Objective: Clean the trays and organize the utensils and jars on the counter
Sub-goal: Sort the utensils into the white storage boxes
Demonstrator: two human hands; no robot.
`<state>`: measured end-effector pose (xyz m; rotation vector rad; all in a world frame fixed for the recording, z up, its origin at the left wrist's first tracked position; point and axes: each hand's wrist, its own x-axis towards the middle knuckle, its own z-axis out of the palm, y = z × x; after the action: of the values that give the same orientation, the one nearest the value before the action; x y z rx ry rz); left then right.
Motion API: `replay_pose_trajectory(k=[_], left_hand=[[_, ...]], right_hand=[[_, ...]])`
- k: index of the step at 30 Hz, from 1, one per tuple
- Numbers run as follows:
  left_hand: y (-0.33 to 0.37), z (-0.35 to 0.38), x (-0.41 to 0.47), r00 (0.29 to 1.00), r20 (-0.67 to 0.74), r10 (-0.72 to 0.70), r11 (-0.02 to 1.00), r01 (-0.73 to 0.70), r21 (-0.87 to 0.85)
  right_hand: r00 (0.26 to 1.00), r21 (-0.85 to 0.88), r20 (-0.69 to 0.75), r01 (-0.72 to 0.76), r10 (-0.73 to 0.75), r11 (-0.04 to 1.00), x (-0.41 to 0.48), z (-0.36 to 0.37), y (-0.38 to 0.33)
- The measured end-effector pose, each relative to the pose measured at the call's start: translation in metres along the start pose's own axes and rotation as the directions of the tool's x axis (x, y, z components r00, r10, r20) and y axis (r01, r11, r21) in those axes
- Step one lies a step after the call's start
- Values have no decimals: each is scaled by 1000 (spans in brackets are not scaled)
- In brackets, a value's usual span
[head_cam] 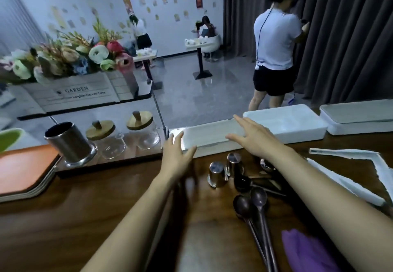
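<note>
Hands: both of mine reach forward over the counter (pixel 85 208), in the middle of the frame.
Left hand (pixel 177 151): fingers straight and close together, lying on the left end of the flat tray (pixel 212 135), thumb at its near edge.
Right hand (pixel 253 136): fingers spread wide over the middle of the same tray; I cannot tell whether my palm touches it.
Flat tray: white and shallow, along the counter's far edge, centre of the frame.
Deep tray (pixel 285 122): white, just right of the flat tray.
Lidded tray (pixel 357 118): white with a grey top, at the right edge.
Jars (pixel 106 142): two of glass with wooden lids, side by side, left of centre.
Canister (pixel 68 142): steel, upright, just left of the jars.
Cups (pixel 217 175): two small steel ones between my forearms.
Spoons (pixel 253 203): two dark ones, lower centre, beside my right forearm.
Cloth (pixel 306 252): purple, bottom right.
White strip (pixel 361 165): bent, on the counter at the right.
Orange trays (pixel 23 169): stacked at the left edge.
Flower box (pixel 70 93): upper left, lettered GARDEN.
Person (pixel 276 39): white shirt, black shorts, back turned, upper right by a dark curtain.
</note>
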<state>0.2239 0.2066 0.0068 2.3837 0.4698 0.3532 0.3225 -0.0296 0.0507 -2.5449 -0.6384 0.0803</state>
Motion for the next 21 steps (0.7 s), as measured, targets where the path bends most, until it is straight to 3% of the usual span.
replay_pose_trajectory(k=[5, 10, 21], left_hand=[[-5, 6, 6, 991, 12, -132, 991, 132, 3], [-5, 7, 11, 982, -98, -162, 985, 168, 50], [5, 3, -9, 967, -207, -146, 989, 138, -53]], right_hand=[[996, -58, 83, -10, 14, 998, 28, 7, 24], [991, -80, 133, -13, 24, 997, 38, 11, 32], [999, 10, 43, -32, 31, 999, 27, -5, 27]])
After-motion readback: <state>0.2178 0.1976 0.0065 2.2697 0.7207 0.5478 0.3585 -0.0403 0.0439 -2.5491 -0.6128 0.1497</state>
